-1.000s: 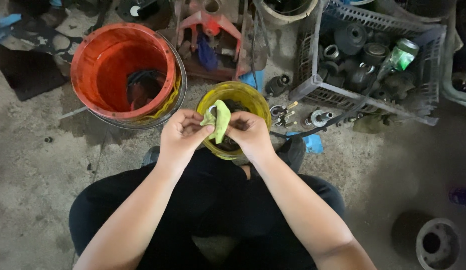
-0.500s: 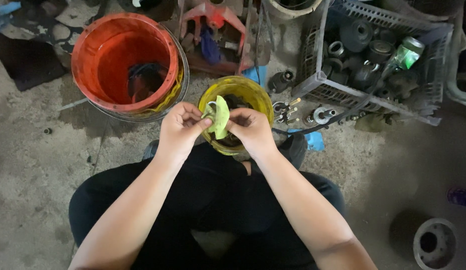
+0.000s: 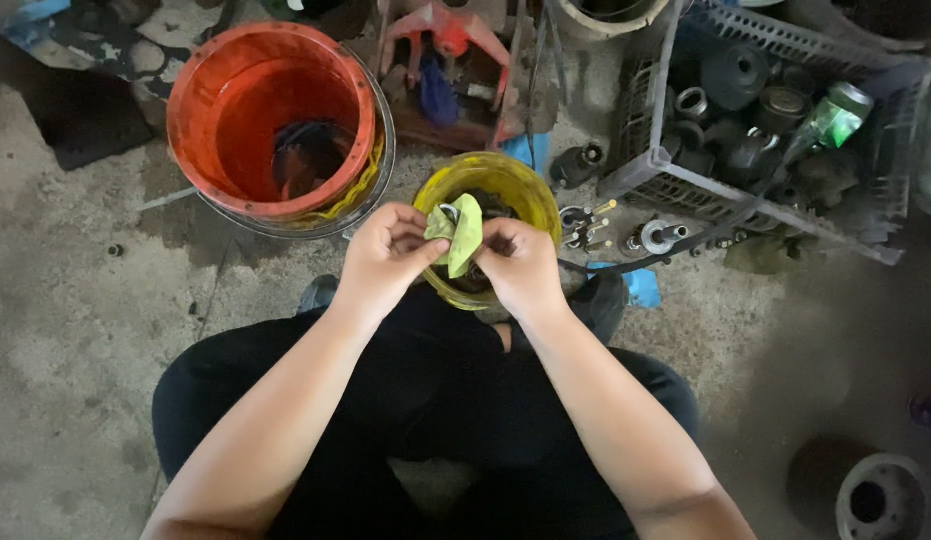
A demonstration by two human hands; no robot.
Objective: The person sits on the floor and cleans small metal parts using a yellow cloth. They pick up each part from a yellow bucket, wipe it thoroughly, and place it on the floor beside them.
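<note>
A yellow-green cloth (image 3: 462, 230) is pinched between both hands just above the yellow bowl (image 3: 516, 185), which holds dark parts. The left hand (image 3: 386, 258) and right hand (image 3: 521, 265) have their fingers closed on the cloth, a small metal ring showing at its top. Beside it, the orange bucket (image 3: 271, 125) holds dark cable; the grey crate (image 3: 776, 120) is packed with black metal parts and a green bottle (image 3: 836, 115).

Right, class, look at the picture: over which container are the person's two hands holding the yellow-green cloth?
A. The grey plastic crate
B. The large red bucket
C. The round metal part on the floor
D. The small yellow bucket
D: both the left hand and the right hand pinch the yellow-green cloth directly above the small yellow bucket, with the large red bucket off to the side.
</note>
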